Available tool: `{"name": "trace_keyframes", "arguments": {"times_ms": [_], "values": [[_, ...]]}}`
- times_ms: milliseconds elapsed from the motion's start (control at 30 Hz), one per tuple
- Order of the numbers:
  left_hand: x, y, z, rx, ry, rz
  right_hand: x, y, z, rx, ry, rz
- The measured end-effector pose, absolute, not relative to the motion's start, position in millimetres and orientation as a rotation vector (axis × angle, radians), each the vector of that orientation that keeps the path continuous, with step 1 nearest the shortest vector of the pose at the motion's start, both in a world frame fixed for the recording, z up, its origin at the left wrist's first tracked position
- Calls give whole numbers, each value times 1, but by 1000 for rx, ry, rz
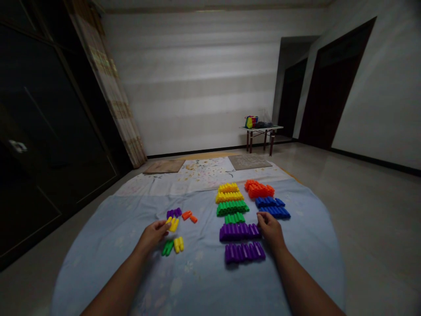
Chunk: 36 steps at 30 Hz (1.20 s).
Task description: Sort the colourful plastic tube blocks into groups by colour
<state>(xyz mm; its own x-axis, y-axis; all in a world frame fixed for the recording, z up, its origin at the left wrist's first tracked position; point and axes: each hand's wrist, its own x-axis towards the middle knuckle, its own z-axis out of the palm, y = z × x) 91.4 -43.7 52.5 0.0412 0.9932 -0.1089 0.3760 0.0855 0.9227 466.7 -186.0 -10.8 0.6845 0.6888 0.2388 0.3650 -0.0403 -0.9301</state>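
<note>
My left hand (155,234) pinches a small group of yellow plastic tube-shaped pieces (173,224) between thumb and fingers. Around it lie purple pieces (174,213), orange pieces (187,215), green pieces (167,247) and another yellow pair (179,244). My right hand (272,229) is closed at the right end of a purple row (238,231); its fingertips are pressed together, and whatever they hold is too small to make out. A second purple row (245,252) lies nearer to me. Beyond are green rows (232,208), yellow rows (229,196), orange rows (260,190) and blue rows (274,212).
A pale blue cloth (197,285) covers the rounded table. Two mats, one brown (164,166) and one grey (250,162), lie at its far edge. A small folding table (278,127) by the back wall carries a colourful bag (251,122). Dark cabinets stand left.
</note>
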Motion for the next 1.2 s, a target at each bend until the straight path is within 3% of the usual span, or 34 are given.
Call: {"name": "trace_keyframes", "arguments": {"times_ms": [400, 1200], "values": [[78, -66, 17, 1279, 1378, 1019, 469, -182, -13, -1759, -889, 209], [75, -75, 26, 1298, 1448, 937, 469, -184, -5, -1549, -716, 441]]}}
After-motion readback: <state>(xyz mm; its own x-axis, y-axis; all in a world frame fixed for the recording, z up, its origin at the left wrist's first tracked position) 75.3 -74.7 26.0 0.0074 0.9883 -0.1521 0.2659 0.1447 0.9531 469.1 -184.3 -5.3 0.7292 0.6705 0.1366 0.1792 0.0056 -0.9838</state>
